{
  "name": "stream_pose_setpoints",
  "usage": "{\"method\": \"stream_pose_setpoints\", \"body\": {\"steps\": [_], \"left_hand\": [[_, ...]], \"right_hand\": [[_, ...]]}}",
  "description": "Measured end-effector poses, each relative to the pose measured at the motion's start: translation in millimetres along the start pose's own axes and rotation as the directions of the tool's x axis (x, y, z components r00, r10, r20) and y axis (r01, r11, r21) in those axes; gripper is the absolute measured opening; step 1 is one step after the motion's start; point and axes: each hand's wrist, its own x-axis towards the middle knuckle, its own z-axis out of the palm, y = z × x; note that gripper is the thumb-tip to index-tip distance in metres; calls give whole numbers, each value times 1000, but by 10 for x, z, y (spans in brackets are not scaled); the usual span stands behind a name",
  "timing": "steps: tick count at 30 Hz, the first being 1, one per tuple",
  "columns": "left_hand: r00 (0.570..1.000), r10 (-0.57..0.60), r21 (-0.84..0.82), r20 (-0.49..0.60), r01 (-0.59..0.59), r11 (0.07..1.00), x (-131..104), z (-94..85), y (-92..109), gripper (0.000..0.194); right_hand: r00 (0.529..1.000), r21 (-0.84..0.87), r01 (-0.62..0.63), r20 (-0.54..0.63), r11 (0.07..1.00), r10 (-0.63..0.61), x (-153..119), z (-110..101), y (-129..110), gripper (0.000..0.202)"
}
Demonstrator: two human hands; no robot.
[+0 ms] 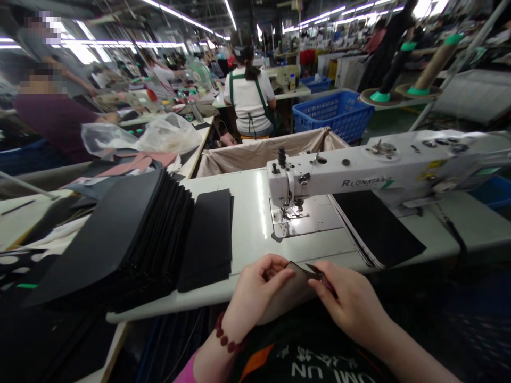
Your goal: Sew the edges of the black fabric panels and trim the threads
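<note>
My left hand pinches the top edge of a light greyish panel with a dark border, close to my body at the table's front edge. In my right hand is a small pair of thread snips, their dark blades pointing left against the panel's upper corner. My fingers cover most of the snips' handle. Just beyond my hands stands a white sewing machine, with its needle area over a shiny metal plate. No fabric lies under the presser foot.
A tall stack of black panels and a lower pile stand on the left. More black panels lie under the machine arm. Behind the table are a cloth-lined bin, a blue basket and a seated co-worker. Thread cones stand at right.
</note>
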Motion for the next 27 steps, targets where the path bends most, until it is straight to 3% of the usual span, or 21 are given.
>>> {"method": "stream_pose_setpoints", "body": {"steps": [12,27], "left_hand": [[999,3,36,36,-5,999,-76,59,38,16],[994,107,193,20,-109,975,-105,85,89,7]], "right_hand": [[985,-148,147,-70,978,-158,57,74,-55,20],[980,-197,145,-106,970,-168,3,112,-39,18]]}}
